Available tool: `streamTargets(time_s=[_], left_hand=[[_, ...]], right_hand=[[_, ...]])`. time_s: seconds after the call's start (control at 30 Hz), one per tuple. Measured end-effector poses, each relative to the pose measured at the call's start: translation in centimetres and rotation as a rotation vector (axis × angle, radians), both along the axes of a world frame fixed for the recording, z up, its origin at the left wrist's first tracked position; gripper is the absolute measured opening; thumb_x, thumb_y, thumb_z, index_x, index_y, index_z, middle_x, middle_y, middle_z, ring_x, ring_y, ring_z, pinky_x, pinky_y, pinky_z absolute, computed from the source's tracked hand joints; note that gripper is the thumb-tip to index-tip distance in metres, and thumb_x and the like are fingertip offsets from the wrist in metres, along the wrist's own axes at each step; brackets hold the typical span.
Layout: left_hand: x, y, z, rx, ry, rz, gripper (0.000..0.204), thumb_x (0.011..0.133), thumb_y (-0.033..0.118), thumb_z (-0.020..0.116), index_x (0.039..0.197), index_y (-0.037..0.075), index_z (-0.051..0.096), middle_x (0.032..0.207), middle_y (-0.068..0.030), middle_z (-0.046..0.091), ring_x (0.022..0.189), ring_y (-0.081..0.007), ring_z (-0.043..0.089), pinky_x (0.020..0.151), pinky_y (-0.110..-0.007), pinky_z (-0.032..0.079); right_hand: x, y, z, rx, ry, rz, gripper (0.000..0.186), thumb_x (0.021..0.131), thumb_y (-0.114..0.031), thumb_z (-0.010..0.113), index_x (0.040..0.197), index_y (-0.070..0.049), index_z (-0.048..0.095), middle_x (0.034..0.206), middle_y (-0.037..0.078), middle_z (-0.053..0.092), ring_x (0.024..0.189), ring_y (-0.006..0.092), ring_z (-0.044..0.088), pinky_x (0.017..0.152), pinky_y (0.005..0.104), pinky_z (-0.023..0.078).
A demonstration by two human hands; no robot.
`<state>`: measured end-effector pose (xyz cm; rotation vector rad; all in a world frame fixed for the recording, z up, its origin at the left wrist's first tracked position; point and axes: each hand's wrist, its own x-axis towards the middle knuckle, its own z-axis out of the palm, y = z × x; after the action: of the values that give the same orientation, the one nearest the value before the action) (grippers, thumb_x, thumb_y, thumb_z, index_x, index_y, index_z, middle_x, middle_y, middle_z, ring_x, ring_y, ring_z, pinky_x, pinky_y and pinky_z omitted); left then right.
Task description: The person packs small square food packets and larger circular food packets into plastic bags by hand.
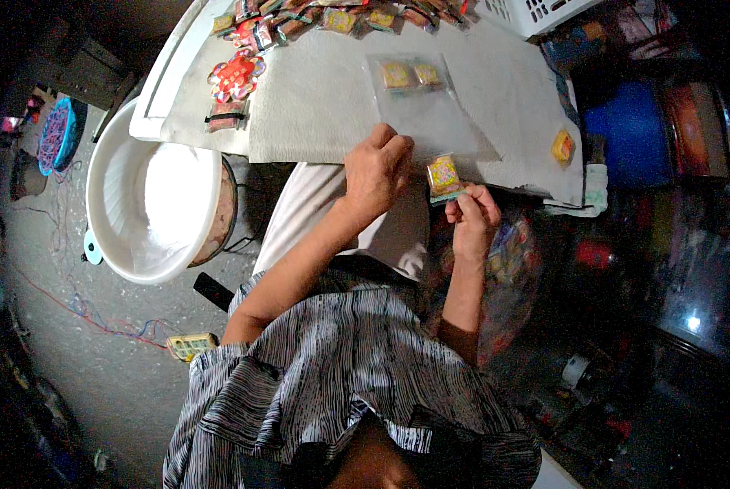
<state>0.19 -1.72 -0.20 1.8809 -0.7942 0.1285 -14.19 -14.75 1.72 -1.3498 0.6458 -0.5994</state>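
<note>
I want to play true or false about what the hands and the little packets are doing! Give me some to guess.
1. The right hand holds a small yellow packet. True.
2. The left hand holds a pair of scissors. False: it rests on the edge of the clear plastic bag, with no tool in it.
3. The clear plastic bag has two small packets inside. True.
4. The white tub sits on top of the table. False: it is beside the table, lower down.
</note>
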Motion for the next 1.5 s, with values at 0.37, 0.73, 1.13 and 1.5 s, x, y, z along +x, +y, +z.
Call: streamTargets(time_s=[0.37, 0.73, 1.13, 1.5], left_hand=[[-0.6, 0.1, -0.8, -0.046, -0.125, -0.038, 0.027, 0.072, 0.003, 0.067, 0.099, 0.006, 0.065, 0.088, -0.0138, 0.059, 0.075, -0.0342, 0.062, 0.062, -0.042, 0.051], [-0.7, 0.1, -1.0, -0.055, -0.122, -0.094, 0.033, 0.069, -0.002, 0.063, 0.101, 0.004, 0.063, 0.09, -0.0161, 0.058, 0.077, -0.0365, 0.06, 0.064, -0.042, 0.051], [-0.6, -0.1, -1.4, -0.111, -0.123, -0.096, 0.023, 0.075, 0.006, 0.069, 0.097, 0.004, 0.062, 0.088, -0.0154, 0.057, 0.072, -0.036, 0.06, 0.061, -0.042, 0.051], [-0.5, -0.1, -1.1, -0.117, -0.136, -0.105, 0.017, 0.074, 0.006, 0.066, 0.088, 0.004, 0.057, 0.082, -0.0143, 0.051, 0.07, -0.0354, 0.057, 0.059, -0.043, 0.049]], right_hand=[[2.2, -0.5, -0.8, 0.044, -0.03, -0.104, 0.009, 0.084, -0.011, 0.065, 0.087, -0.005, 0.058, 0.068, 0.004, 0.06, 0.057, 0.012, 0.056, 0.049, 0.0249, 0.041], [5.2, 0.2, -2.1, -0.676, 0.35, -0.25, 0.018, 0.09, -0.016, 0.063, 0.095, 0.001, 0.064, 0.088, 0.012, 0.067, 0.08, 0.0227, 0.061, 0.076, 0.0352, 0.05], [4.6, 2.4, -1.1, -1.366, 0.47, 0.202, 0.047, 0.074, -0.003, 0.053, 0.12, 0.008, 0.054, 0.148, 0.014, 0.037, 0.139, 0.0364, 0.031, 0.111, 0.0591, 0.02], [6.8, 0.3, -1.0, -1.338, 0.469, 0.26, 0.055, 0.086, -0.009, 0.051, 0.14, -0.01, 0.044, 0.153, 0.007, 0.033, 0.144, 0.0312, 0.023, 0.113, 0.0589, 0.012]])
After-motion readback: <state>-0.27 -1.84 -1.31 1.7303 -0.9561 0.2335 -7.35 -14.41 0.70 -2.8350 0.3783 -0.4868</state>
